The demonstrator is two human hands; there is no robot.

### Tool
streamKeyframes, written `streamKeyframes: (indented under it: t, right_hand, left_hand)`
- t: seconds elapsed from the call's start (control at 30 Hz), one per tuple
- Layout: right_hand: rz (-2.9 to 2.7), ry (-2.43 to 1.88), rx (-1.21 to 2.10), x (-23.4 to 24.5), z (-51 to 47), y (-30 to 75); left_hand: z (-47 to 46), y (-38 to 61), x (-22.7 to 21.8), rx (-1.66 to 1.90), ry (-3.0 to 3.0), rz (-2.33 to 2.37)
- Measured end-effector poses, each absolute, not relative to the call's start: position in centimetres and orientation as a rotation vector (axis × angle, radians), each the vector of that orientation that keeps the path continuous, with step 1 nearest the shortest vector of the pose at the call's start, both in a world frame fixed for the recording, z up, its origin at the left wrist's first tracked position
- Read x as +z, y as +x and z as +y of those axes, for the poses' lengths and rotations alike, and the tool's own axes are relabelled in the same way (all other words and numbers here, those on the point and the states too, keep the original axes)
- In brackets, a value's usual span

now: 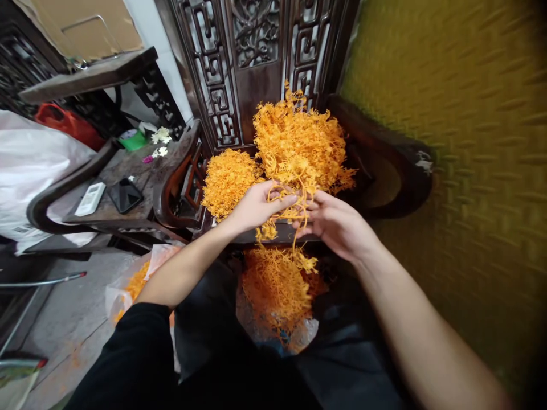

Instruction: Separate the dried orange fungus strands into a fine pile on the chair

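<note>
Orange strands (pixel 294 208) are pinched between the left hand (pixel 256 206) and right hand (pixel 337 223). Brittle-looking, they may snap and drop toward six o'clock, onto what seems an open bag (pixel 277 296), if tugged apart.

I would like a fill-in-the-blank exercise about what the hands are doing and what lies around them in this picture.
1. Both hands, the left hand and the right hand, hold a tuft of ____ coloured strands.
2. The big pile rests against a carved ____ chair back.
3. On the side table a black phone lies beside a ____ remote control.

Missing words: orange; wooden; white
</note>
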State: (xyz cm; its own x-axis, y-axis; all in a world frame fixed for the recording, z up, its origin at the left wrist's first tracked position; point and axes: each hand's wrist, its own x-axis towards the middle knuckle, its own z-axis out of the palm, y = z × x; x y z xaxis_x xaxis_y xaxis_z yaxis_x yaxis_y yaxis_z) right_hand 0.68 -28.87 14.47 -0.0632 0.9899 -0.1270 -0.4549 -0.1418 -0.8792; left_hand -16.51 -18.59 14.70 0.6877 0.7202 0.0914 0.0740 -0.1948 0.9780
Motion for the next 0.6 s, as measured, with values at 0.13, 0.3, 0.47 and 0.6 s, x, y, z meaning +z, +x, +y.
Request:
streamKeyframes:
  t: [0.13, 0.3, 0.47, 0.6]
  right_hand:
    - [-0.756, -1.013, 1.458, 14.6, -28.3, 0.0]
    - [-0.745, -1.083, 1.183, 14.7, -28.1, 1.4]
    - [-0.589, -1.029, 0.787, 14.6, -26.9, 2.4]
    - [-0.487, -0.952, 0.546, 14.7, -26.0, 2.2]
  left_hand:
    - [-18.4, -18.1, 14.9, 0.644, 1.689, 0.675]
    - [-17.8, -20.6, 15.3, 0.645, 1.773, 0.817]
    - [-17.2, -20.8, 14.0, 0.703, 1.782, 0.943]
    - [-16.9, -20.2, 13.6, 0.547, 1.879, 0.894]
